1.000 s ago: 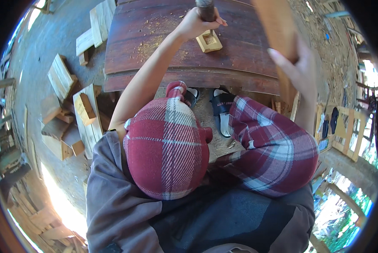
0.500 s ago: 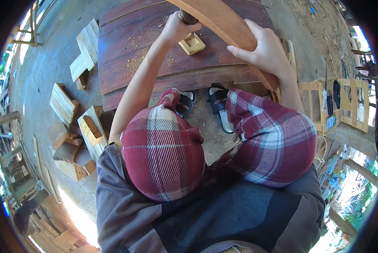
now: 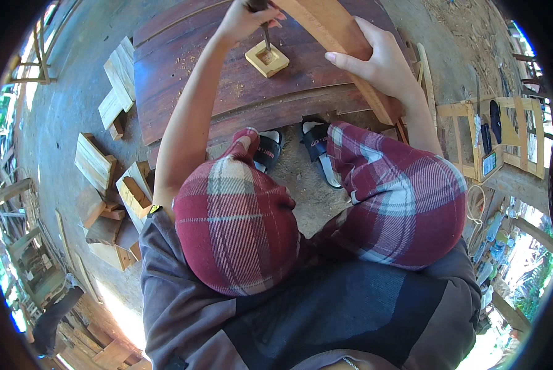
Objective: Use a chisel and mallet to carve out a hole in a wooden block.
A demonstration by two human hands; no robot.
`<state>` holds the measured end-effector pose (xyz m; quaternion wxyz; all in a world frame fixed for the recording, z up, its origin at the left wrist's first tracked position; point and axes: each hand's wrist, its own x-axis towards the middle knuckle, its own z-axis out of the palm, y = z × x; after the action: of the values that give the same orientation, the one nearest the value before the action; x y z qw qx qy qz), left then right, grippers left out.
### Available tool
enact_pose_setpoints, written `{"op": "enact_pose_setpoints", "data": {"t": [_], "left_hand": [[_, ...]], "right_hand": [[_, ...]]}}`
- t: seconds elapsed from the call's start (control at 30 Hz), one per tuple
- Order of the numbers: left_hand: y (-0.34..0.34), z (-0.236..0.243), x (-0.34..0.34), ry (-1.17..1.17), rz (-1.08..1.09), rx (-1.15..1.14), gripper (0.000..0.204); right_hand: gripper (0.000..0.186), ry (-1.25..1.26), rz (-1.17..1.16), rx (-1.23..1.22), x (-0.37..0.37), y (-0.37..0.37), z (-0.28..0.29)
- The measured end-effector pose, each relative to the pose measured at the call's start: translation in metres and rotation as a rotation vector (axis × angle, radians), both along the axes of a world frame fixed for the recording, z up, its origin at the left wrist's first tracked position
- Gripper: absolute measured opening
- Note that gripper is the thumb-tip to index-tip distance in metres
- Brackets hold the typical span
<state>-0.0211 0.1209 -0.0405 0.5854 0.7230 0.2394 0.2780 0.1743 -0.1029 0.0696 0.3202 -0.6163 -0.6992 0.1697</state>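
My left hand (image 3: pixel 242 23) is closed around the dark handle of a chisel (image 3: pixel 266 38), some of its fingers stretched out. The chisel stands nearly upright, its blade down in the square recess of a small pale wooden block (image 3: pixel 278 65). That block lies on a dark reddish-brown plank tabletop (image 3: pixel 172 92), among scattered shavings. In my right hand (image 3: pixel 387 68) is a thick, smooth wooden bar (image 3: pixel 319 28), thumb on its near side. The bar slants from the upper middle down to the right, and its far end is cut off by the picture's top edge.
Offcuts and short boards (image 3: pixel 94 161) lie on the concrete floor (image 3: pixel 73 92) to the left. On the right, a slatted wooden frame (image 3: pixel 523 132) carries dark tools and a phone (image 3: pixel 488 164). My sandalled feet (image 3: pixel 319 148) are close to the table's near edge.
The bar has swung right, away from the chisel's top. My left hand has shifted up and left. The chisel blade, hidden before, now shows inside the block.
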Motion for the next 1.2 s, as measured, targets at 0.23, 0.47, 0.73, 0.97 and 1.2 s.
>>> {"op": "enact_pose_setpoints", "data": {"t": [0.23,0.47,0.73,0.97,1.2], "left_hand": [[-0.015,0.016,-0.008,-0.4,0.138,-0.207,0.013],[-0.025,0.022,-0.022,-0.355,0.517,-0.175,0.013],[-0.038,0.013,-0.029,-0.264,0.405,-0.055,0.018],[-0.043,0.026,-0.031,-0.337,0.196,-0.032,0.027],[-0.054,0.034,-0.027,-0.101,0.345,-0.042,0.033]], "right_hand": [[0.065,0.075,-0.027,0.022,0.012,-0.009,-0.007],[0.065,0.045,0.0,-0.071,0.008,-0.011,-0.006],[0.07,0.01,-0.033,-0.028,0.011,-0.014,-0.007],[0.069,0.021,-0.045,-0.035,0.011,-0.015,-0.006],[0.068,-0.056,-0.049,-0.079,0.012,-0.017,-0.013]]}}
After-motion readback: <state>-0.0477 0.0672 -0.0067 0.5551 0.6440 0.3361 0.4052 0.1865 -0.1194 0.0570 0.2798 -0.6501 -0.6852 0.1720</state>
